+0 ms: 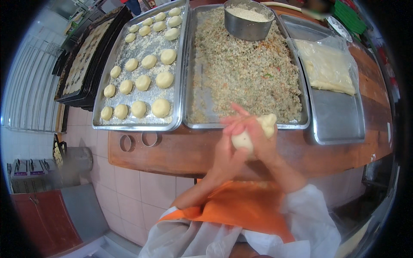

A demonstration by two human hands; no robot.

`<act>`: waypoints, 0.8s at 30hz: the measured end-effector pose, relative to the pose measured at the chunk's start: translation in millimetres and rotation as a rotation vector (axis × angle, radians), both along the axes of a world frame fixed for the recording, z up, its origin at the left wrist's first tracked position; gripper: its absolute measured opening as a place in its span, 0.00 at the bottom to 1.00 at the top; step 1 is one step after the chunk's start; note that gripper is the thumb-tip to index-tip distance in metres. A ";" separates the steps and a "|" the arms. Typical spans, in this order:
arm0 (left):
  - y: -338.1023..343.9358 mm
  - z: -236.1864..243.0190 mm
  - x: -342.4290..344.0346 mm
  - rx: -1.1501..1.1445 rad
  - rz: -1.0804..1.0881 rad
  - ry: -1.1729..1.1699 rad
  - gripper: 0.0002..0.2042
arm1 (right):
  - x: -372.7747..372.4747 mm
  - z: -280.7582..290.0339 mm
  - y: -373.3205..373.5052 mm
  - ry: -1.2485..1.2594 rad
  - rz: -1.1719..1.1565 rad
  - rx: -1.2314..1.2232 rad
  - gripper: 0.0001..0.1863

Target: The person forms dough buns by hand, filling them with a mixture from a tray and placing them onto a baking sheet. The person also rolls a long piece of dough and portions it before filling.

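A pale piece of dough (241, 142) is held between my two hands over the table's near edge, in front of the filling tray. Its rounded side faces left, and a pinched, knobbly lump sticks out above my right hand (263, 144), whose fingers are closed round it. My left hand (227, 144) presses on the dough from the left, with its fingertips slightly blurred. Behind them, crumbly, speckled filling (249, 77) covers much of a metal tray (202, 126). On the tray (142, 127) to its left, round dough pieces (161, 108) sit in rows among scattered crumbs.
A round metal tin (247, 30) of pale crumbs stands in the filling at the far end. On the right, a metal tray (337, 124) holds a plastic-wrapped dough slab (327, 66). Two metal rings (149, 138) lie at the front left. Stacked dark trays (81, 92) stand beyond the table.
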State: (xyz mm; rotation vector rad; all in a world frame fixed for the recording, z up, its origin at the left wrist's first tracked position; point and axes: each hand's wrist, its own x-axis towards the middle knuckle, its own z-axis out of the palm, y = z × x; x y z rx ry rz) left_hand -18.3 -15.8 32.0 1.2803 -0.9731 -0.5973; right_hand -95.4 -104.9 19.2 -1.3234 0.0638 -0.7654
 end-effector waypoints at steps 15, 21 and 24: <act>9.6 5.1 9.3 0.135 -0.030 -0.154 0.19 | 5.4 -6.1 6.2 -0.019 0.019 -0.089 0.30; 15.9 -13.7 22.0 0.086 -0.181 -0.036 0.22 | 6.6 6.3 18.0 0.117 -0.043 0.066 0.36; 6.1 -1.5 11.4 -0.042 -0.077 -0.096 0.21 | 4.0 -8.0 12.3 -0.043 0.002 0.120 0.33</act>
